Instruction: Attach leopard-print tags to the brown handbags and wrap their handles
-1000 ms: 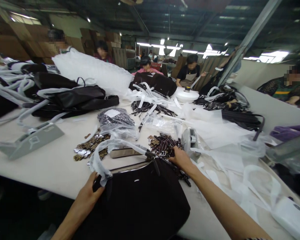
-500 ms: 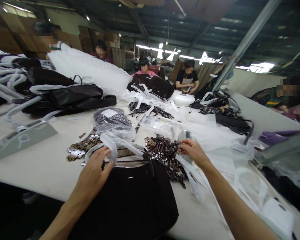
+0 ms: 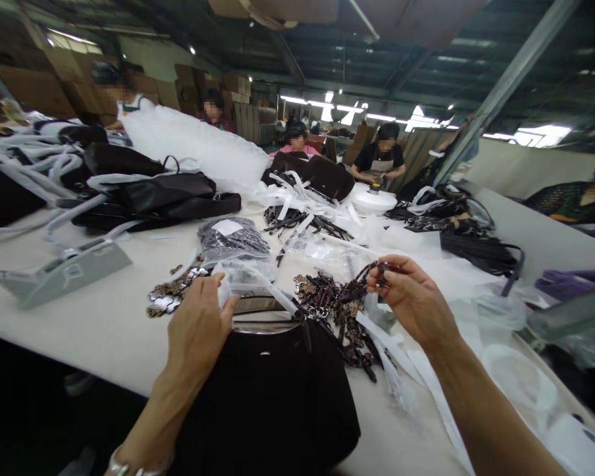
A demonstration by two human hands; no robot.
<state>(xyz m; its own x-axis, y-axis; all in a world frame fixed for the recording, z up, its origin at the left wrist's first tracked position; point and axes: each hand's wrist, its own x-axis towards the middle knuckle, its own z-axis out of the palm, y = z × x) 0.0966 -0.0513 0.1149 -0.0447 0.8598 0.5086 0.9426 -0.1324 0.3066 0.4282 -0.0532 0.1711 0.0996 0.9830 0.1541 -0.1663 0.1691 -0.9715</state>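
Note:
A dark brown handbag (image 3: 272, 390) lies in front of me with its top open, the pale lining showing. My left hand (image 3: 198, 324) is closed on the bag's strap (image 3: 248, 272), which is wrapped in white padding. To the right of the bag's opening is a heap of dark braided cords (image 3: 327, 297) with metal rings and gold-brown patterned pieces. My right hand (image 3: 409, 297) pinches a dark braided cord (image 3: 364, 272) and holds it up at the heap's right side. Fingers cover part of that cord.
Gold-brown patterned tags (image 3: 171, 291) lie left of the bag, near a clear plastic bag of dark pieces (image 3: 233, 239). A grey-green holder (image 3: 74, 271) stands at left. Stacked bags (image 3: 158, 192) lie behind it. White strips (image 3: 391, 347) lie at right. Several people work beyond the table.
My right hand has risen slightly, lifting a braided cord from the heap. My left hand stays at the wrapped strap. The whole view has shifted a little.

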